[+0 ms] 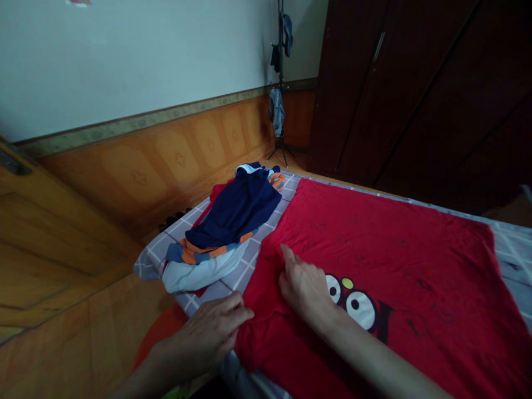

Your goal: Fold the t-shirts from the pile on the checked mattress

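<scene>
A red shirt (415, 249) with a cartoon print of two white eyes lies spread over a grey checked bed cover (266, 227). My left hand (216, 327) is at the shirt's near left edge, its thumb and fingers pinched on the red cloth. Resting on the shirt beside the printed eyes, my right hand (302, 280) has its index finger stretched out and the other fingers partly curled, holding nothing that I can see.
Left of the shirt is a pile of clothes (241, 208) in navy, orange, white and red. A coat stand (281, 72) stands past the bed, near a dark wardrobe (374, 100). An orange rounded object (160, 332) is by my left forearm. A wooden door (50, 238) is at left.
</scene>
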A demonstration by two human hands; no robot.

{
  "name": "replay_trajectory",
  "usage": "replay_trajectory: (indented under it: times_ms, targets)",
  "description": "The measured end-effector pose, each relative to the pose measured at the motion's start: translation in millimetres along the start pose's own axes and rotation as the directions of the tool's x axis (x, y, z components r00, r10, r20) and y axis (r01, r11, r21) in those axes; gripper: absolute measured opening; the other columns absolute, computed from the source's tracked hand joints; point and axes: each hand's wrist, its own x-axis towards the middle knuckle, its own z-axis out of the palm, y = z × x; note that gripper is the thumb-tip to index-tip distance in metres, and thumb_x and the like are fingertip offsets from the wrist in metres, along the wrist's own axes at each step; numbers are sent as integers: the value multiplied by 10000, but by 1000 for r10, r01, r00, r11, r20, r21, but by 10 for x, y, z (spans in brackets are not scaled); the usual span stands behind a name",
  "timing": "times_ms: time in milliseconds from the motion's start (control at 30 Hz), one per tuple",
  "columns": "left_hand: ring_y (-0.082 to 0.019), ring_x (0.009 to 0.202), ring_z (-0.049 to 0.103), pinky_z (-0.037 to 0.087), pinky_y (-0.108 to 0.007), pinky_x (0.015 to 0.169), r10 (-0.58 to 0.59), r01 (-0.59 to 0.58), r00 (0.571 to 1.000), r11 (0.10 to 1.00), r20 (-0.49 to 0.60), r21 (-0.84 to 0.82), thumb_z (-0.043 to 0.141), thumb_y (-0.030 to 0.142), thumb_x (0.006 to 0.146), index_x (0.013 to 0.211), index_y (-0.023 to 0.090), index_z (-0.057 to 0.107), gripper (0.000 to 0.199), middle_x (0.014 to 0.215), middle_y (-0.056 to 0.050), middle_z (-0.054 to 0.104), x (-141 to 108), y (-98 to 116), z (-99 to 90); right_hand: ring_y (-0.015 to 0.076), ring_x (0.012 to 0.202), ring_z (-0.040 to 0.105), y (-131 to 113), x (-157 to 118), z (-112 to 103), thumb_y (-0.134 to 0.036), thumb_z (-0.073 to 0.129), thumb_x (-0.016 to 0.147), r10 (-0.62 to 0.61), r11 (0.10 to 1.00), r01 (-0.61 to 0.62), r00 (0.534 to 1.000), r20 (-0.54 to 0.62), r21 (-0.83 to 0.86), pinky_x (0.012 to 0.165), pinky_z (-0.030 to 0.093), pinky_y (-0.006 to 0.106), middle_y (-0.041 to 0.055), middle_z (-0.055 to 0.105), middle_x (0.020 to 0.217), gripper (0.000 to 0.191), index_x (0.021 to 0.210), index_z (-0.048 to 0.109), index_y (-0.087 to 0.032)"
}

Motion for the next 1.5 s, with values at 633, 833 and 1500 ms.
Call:
replay_trajectory:
  times_ms: [633, 833, 1500]
  targets:
    - [-203, 1138, 527, 396, -361, 1001, 299, -259, 935, 943, -189, 209, 490, 171, 912, 1183, 165, 608, 295, 1230, -79, 599, 1218, -331, -240, 182, 709, 489, -433, -477, 358, -211, 609, 811, -801, 598, 800, 597, -38, -43, 572, 389, 313, 29, 580, 794, 82, 831, 578, -138]
    - [-208, 1235, 464, 341, -381, 1056, 281, -247, 943, 950, -177, 192, 462, 214, 933, 1294, 167, 513, 367, 1332, -97, 532, 1192, -335, -198, 171, 703, 492, -437, -477, 344, -192, 603, 828, -795, 606, 795, 603, -60, -35, 545, 359, 304, 27, 585, 798, 62, 825, 569, -140]
    - [-109, 652, 522, 337, -228, 661, 270, -274, 962, 957, -49, -99, 589, 239, 834, 831, 172, 629, 77, 668, 46, 586, 1691, -484, -442, 163, 723, 481, -442, -445, 542, -212, 646, 809, -788, 611, 792, 607, -107, -6, 554, 340, 297, 14, 570, 787, 106, 790, 563, -148]
